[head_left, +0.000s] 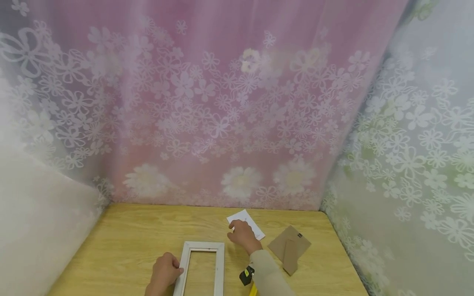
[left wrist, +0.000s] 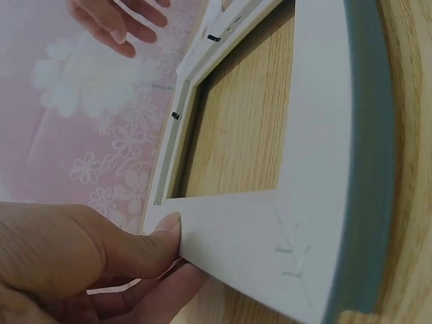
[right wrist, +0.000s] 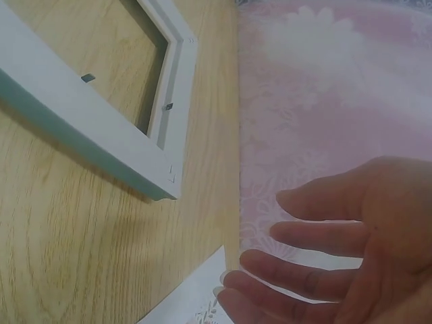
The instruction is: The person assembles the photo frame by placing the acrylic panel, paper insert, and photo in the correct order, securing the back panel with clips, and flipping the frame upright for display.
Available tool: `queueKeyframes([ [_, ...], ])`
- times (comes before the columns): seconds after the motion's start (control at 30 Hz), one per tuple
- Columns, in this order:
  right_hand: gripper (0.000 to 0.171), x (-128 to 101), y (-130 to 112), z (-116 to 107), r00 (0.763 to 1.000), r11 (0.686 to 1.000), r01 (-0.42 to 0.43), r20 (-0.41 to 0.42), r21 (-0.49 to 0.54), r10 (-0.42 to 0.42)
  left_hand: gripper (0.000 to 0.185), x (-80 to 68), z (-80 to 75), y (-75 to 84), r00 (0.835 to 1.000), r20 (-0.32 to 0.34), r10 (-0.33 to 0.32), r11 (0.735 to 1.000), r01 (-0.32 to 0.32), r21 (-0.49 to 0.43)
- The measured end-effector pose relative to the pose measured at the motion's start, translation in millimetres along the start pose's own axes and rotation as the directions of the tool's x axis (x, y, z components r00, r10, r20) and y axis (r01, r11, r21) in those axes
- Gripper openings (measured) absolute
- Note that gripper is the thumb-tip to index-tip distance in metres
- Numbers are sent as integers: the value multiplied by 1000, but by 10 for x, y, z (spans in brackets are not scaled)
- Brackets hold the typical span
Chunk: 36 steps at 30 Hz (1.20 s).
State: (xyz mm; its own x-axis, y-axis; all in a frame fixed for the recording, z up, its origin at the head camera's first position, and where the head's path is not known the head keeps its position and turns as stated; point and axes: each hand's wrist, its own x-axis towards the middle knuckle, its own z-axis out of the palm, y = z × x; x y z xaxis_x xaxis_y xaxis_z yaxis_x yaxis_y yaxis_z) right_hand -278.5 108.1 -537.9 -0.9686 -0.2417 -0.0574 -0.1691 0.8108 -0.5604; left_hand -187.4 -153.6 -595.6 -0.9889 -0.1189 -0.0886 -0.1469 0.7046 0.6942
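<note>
- Right, biggest first: the floral curtain (head_left: 229, 102), pink behind and paler to the sides, closes in the wooden table (head_left: 129, 238) on three sides.
- Down on that table, near the front edge, lies the white picture frame (head_left: 201, 267), flat, back side up, bare wood showing through its opening; small metal tabs show along the inner edge in the wrist views.
- Off to the right, well apart from the frame, sits the brown backing board (head_left: 289, 246) with its stand flap.
- Left hand (head_left: 164, 273) is at the frame's left rail: thumb pressed on the rail's face, fingers curled under its edge, pinching it, as the left wrist view shows.
- Right hand (head_left: 242, 234) is beyond the frame's far right corner, fingers spread and fairly straight, holding nothing; the frame lies just beside it, toward the person.
- Under those fingertips (right wrist: 233, 278), the white paper card (head_left: 255, 225) lies flat; whether they touch it, I cannot tell.
- Smallest: a black and yellow object (head_left: 247, 276) beside the right sleeve, too small to identify.
</note>
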Motion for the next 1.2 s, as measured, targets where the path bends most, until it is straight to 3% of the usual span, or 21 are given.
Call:
queueKeyframes([
  [0.47, 29, 158, -98, -28, 1000, 1000, 12, 12, -18, -12, 20, 47, 4, -12, 1000, 10, -13, 1000, 13, 3],
  [0.93, 32, 317, -110, 25, 998, 999, -45, 44, 22, 44, 20, 63, 50, -21, 1000, 24, -19, 1000, 19, 5],
  [1.2, 33, 413, -143, 117, 1000, 999, -12, 23, 52, 11, 21, 43, 37, -38, 999, 20, -26, 1000, 26, 8],
])
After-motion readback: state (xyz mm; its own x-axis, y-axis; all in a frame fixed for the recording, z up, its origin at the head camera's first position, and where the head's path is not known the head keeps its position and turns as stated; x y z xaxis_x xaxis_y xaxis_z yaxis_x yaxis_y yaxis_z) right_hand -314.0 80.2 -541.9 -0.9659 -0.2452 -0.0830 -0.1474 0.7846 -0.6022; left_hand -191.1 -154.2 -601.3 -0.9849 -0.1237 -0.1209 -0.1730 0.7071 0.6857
